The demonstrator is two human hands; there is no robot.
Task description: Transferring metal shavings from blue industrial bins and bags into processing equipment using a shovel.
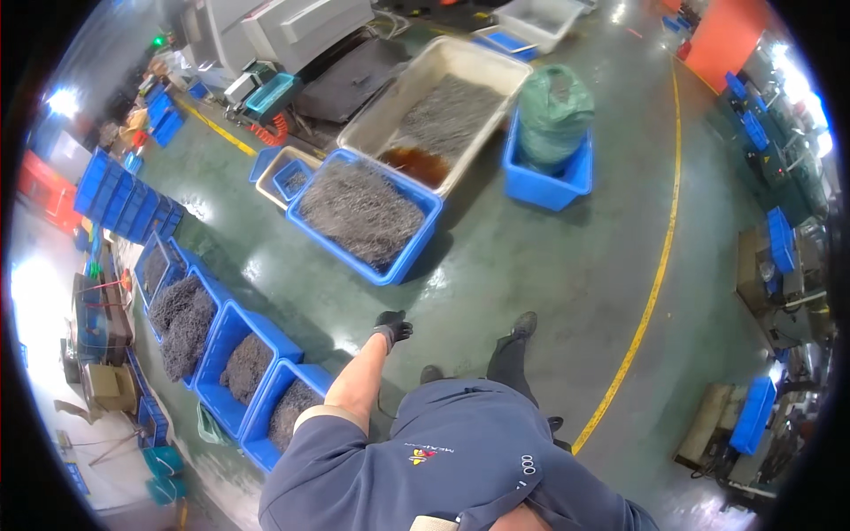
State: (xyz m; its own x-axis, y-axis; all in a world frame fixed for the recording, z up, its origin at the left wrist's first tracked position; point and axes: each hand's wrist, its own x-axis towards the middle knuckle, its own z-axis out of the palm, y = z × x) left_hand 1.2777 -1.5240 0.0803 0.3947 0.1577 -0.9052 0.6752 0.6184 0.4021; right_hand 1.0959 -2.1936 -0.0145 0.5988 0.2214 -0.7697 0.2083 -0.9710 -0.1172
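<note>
Left hand: your black-gloved left hand [392,329] is at 10 to 11 o'clock, fingers apart and loosely bent, with nothing seen in it.
Right hand: you cannot be told its state; it is hidden, or only a dark patch beside your shirt.
Nearest tub: ahead of your left hand, at 11 o'clock, a blue tub [423,239] stands on the green floor [584,292], heaped with grey shavings [359,208]. Your hand is apart from it.
Behind that tub: just before 12, a big cream tub [460,60] holds more shavings and a pool of brown liquid [416,165].
Just past 12: another blue tub [549,190] carries a bulky green bag [553,115].
In your way on the left: a row of blue bins [217,394], partly filled with dark grey scrap [188,327], runs from 9 to 10 o'clock; past it rises a stack of blue crates [128,199].
Farther off at 11: a large pale machine [305,35].
On your right: a yellow line [660,274] curves along the floor; benches with blue trays [753,416] stand beyond it, from 2 to 3 o'clock.
</note>
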